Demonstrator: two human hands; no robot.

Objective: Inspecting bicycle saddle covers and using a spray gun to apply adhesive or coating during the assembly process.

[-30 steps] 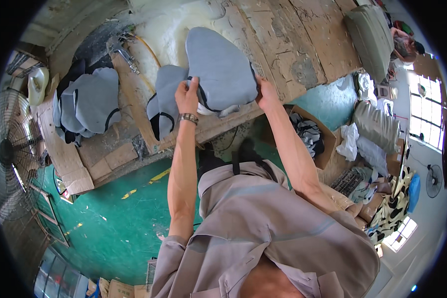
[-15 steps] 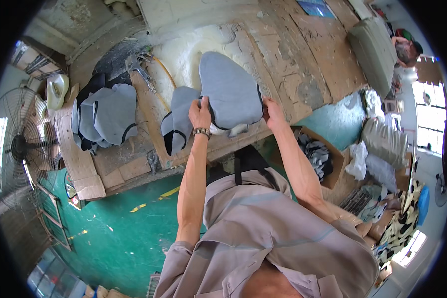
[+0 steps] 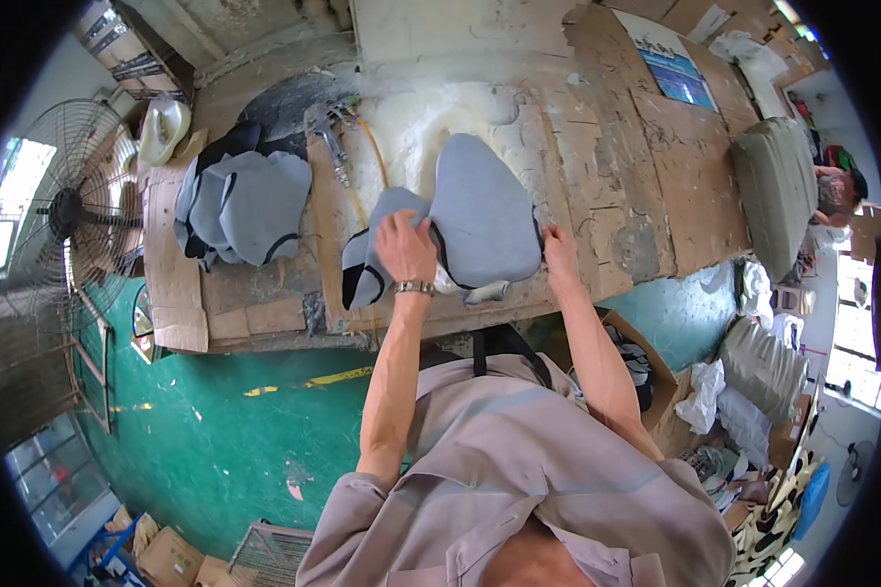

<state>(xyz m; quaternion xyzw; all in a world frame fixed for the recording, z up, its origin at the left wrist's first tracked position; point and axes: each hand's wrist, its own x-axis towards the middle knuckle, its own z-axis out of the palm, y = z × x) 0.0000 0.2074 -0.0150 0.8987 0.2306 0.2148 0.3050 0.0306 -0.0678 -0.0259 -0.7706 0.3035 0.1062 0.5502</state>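
Observation:
A large grey fabric piece (image 3: 485, 210), rounded and narrowing toward its far end, lies in front of me on the bench. Black trim runs along its lower side edges, and something whitish shows at its near edge. My right hand (image 3: 561, 259) is closed, pinching the trim on its right side. Over a smaller grey piece with black parts (image 3: 367, 274), to the left, rests my left hand (image 3: 407, 252). Its fingers lie slightly apart on that fabric, the thumb near the large piece's left edge. A wristwatch (image 3: 415, 287) sits on my left wrist.
A stack of similar grey pieces (image 3: 264, 210) lies at the left on the cardboard-covered bench (image 3: 597, 196). Behind are a spray gun (image 3: 331, 147) and its orange hose (image 3: 372, 147). A fan (image 3: 66, 210) stands left; an open carton (image 3: 661, 377) is below right.
My left hand has left the large piece's edge and spread over the smaller piece. The right hand keeps its pinch. The view has shifted, so the bench appears farther right.

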